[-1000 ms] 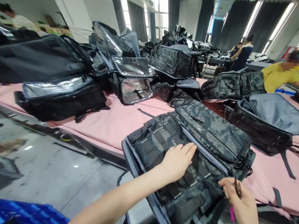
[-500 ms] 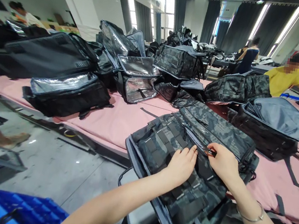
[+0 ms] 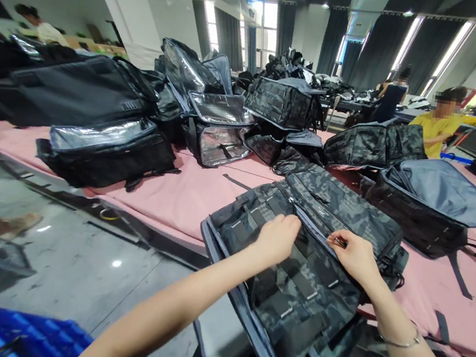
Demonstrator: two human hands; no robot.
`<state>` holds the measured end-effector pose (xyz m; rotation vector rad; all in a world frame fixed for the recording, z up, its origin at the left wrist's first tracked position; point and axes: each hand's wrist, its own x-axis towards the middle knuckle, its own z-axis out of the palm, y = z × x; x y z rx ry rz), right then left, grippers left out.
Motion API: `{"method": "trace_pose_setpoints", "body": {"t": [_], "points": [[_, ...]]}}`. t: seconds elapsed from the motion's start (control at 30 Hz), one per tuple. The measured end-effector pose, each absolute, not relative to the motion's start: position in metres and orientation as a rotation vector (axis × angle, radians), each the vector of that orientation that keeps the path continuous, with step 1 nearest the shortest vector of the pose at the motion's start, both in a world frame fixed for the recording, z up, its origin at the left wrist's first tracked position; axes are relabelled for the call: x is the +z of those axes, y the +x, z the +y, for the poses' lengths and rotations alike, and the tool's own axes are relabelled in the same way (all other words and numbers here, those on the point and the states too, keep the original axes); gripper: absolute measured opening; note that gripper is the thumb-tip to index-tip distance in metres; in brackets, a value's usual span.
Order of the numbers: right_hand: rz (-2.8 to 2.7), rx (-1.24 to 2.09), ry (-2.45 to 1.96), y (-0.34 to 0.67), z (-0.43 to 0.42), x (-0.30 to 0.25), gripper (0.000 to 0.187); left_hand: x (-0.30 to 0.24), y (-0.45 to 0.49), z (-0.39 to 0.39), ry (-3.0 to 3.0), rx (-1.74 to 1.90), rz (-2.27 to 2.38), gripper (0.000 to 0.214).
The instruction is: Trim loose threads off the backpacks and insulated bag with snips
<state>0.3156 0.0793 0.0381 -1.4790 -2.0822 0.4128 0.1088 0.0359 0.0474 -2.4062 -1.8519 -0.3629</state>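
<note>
Dark camouflage backpack (image 3: 316, 271) overhangs the pink table (image 3: 163, 203), left hand (image 3: 277, 239) curled at its opening (image 3: 311, 222), grip hidden. Right hand (image 3: 355, 257) pinches a small dark tool (image 3: 338, 240); best keep fabric taut.

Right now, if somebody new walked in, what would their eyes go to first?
Probably the big camouflage bag in front, with the left hand on it and the right hand close by, pinching something small and dark. Then the bright pink surface stretching across the middle, and the blue crate at bottom left.
</note>
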Motion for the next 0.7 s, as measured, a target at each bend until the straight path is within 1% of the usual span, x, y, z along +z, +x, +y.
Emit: {"method": "trace_pose_setpoints", "body": {"t": [0.07,0.17,0.23,0.3,0.37,0.43,0.5,0.57,0.7], "points": [[-2.078,0.428,-1.459,0.316,0.078,0.040,0.016,0.054,0.096,0.053,-2.257,-0.481,-2.082,0.023],[-2.020,0.533,-1.393,0.322,0.075,0.043,0.025,0.059,0.085,0.074,-2.206,-0.535,-2.290,0.036],[-1.904,0.652,-1.322,0.332,0.071,0.044,0.033,0.059,0.082,0.083,-2.241,-0.444,-2.281,0.038],[-1.755,0.694,-1.304,0.347,0.064,0.042,0.038,0.058,0.082,0.087,-2.245,-0.342,-2.210,0.031],[-1.643,0.626,-1.361,0.366,0.056,0.037,0.039,0.059,0.084,0.087,-2.246,-0.278,-2.162,0.023],[-1.583,0.538,-1.403,0.386,0.050,0.028,0.037,0.061,0.091,0.081,-2.265,-0.278,-2.117,0.024],[-1.577,0.497,-1.392,0.403,0.046,0.017,0.036,0.063,0.106,0.069,-2.321,-0.292,-2.029,0.031],[-1.577,0.487,-1.370,0.412,0.044,0.007,0.034,0.062,0.128,0.052,-2.464,-0.290,-1.880,0.033],[-1.529,0.467,-1.364,0.412,0.045,-0.006,0.035,0.058,0.181,0.014,-2.970,-0.201,-1.389,0.015]]}}
